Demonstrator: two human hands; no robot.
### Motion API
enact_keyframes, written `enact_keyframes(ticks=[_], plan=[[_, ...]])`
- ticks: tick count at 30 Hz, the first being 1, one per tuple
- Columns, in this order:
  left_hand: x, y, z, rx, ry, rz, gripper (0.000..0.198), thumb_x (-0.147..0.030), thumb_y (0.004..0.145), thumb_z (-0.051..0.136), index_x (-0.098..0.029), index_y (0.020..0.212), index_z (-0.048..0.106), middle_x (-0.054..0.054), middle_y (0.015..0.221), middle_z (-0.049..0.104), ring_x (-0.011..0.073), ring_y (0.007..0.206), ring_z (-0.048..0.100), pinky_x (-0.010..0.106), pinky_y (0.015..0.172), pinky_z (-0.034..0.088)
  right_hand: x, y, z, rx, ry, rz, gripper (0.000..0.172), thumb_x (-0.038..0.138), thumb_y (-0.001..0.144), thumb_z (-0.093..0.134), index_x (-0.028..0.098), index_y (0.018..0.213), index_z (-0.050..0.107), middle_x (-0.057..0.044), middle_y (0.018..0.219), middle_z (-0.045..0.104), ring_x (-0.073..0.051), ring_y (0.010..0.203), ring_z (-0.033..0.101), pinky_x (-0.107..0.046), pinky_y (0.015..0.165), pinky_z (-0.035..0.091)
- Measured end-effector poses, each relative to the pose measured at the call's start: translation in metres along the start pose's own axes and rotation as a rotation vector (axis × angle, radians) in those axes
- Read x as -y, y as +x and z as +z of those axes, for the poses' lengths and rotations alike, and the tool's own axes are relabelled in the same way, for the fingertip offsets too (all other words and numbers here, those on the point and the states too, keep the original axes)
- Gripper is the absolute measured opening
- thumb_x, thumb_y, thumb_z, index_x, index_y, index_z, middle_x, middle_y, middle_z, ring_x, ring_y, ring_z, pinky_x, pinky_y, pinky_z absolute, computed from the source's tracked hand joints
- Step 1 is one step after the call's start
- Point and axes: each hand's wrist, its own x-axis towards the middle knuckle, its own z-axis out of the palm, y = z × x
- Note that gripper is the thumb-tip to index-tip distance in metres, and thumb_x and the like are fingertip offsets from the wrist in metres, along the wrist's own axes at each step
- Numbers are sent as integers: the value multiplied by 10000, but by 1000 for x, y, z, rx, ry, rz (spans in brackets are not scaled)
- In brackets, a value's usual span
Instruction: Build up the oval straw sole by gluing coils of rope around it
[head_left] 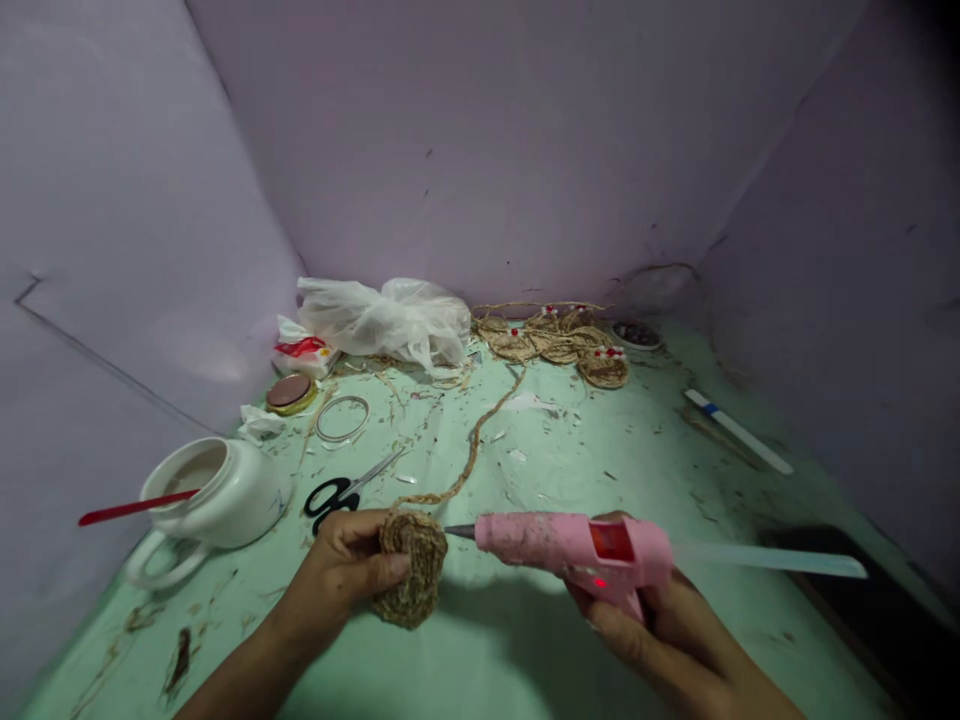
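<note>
My left hand is closed round a small coiled jute disc, held upright just above the green table. A jute cord runs from the disc's top toward the back of the table. My right hand grips a pink glue gun by its handle. The gun's metal nozzle points left and touches or nearly touches the disc's upper right edge. A clear glue stick sticks out of the gun's back.
Black-handled scissors lie behind my left hand. A white pot with a red stick stands at left. A plastic bag, jute pieces, a ring, a round tin and a white strip lie farther back.
</note>
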Motion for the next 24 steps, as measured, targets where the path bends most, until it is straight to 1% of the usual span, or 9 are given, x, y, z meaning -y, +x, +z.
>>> enact_keyframes(ticks=[4,9,11,14,16,19,22,24], plan=[[-2,-2,5,-23,2,-11,278,-354,636,784,-109,759,736,56,611,659,151,532,555,238,505,435,6,2,-1,16,-23,28,331,564,805,564,244,802,646,-39,793,606,-244,809,605,-405,822,520],[-1,-3,7,-40,-60,-31,259,-316,606,807,-101,733,740,49,601,651,142,529,553,237,510,448,5,5,-3,28,-40,0,330,558,811,555,248,766,661,-35,731,599,-247,809,613,-419,853,513],[1,-1,6,-33,-78,-35,253,-310,595,814,-103,722,741,51,604,655,147,533,560,244,514,460,2,5,-4,68,-36,-15,327,555,809,558,255,819,688,-47,777,626,-267,874,622,-431,868,509],[3,1,5,-26,-111,-41,261,-310,571,826,-108,713,742,51,600,654,151,539,567,244,515,466,-1,5,-4,81,-46,15,367,574,814,543,267,935,705,-71,936,655,-297,990,608,-466,927,471],[3,3,4,-35,-133,-38,263,-312,559,832,-113,705,741,43,598,648,144,546,564,232,521,463,-2,6,-5,94,-49,33,405,581,832,513,286,1045,693,-77,1040,655,-306,1046,589,-483,966,437],[2,4,4,-51,-155,-30,249,-308,554,836,-119,682,737,34,586,638,132,540,556,226,528,464,-2,8,-5,158,-19,-1,440,565,839,513,306,1168,649,-74,1161,644,-319,1121,561,-480,977,432],[3,4,3,-53,-166,-28,244,-301,554,835,-116,678,736,36,583,637,133,532,553,227,518,466,-3,10,-6,156,-8,-21,443,548,832,536,301,1182,649,-70,1222,636,-330,1167,545,-463,979,441],[4,4,2,-51,-169,-26,251,-306,555,833,-113,683,734,39,586,637,137,535,556,229,515,466,-3,11,-4,154,-18,-41,429,544,832,539,306,1167,663,-69,1198,655,-327,1160,558,-458,980,444]])
